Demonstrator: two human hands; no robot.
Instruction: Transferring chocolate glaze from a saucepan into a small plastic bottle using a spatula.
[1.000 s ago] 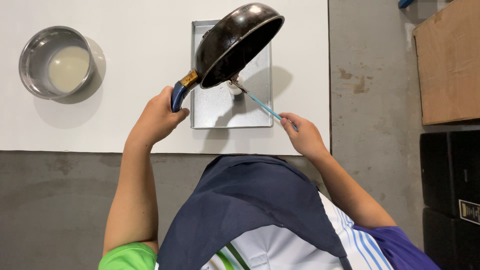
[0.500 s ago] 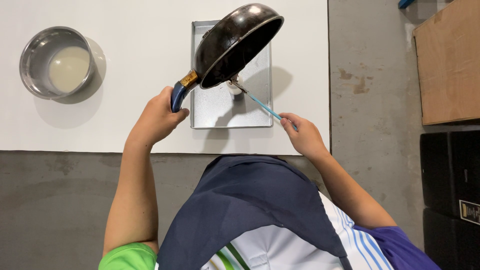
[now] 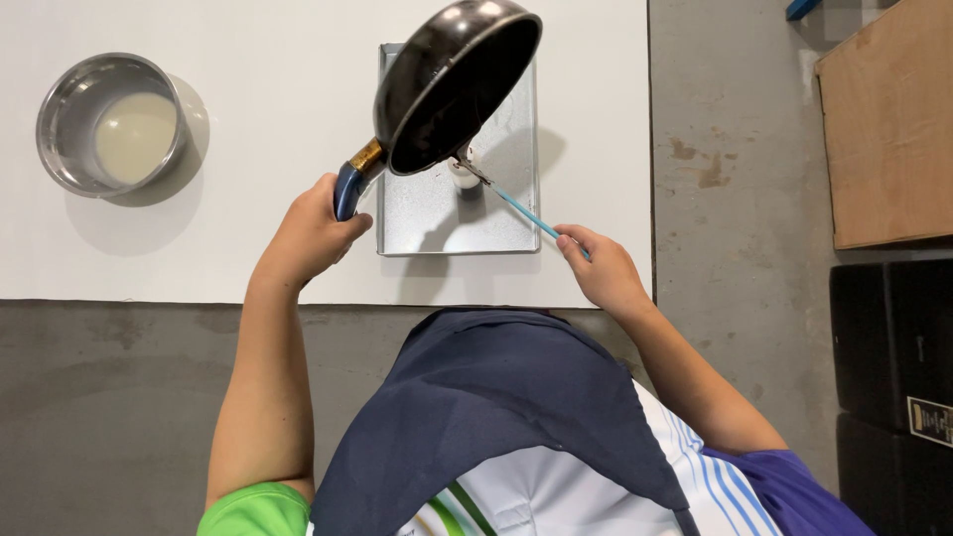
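Note:
My left hand [image 3: 313, 226] grips the blue handle of a black frying pan [image 3: 452, 84], held tilted above a shallow metal tray [image 3: 422, 213] on the white table. My right hand [image 3: 601, 268] holds a thin light-blue utensil [image 3: 524, 212] whose tip reaches under the pan's lower rim. A small whitish lump [image 3: 464, 177] lies on the tray just below the pan's edge. The pan's inside looks dark and I cannot tell what is in it.
A steel bowl [image 3: 62, 104] with pale liquid stands at the table's left. Grey concrete floor lies right of the table, with a brown board [image 3: 888, 124] and black boxes [image 3: 893, 377] beyond. My dark apron fills the lower middle.

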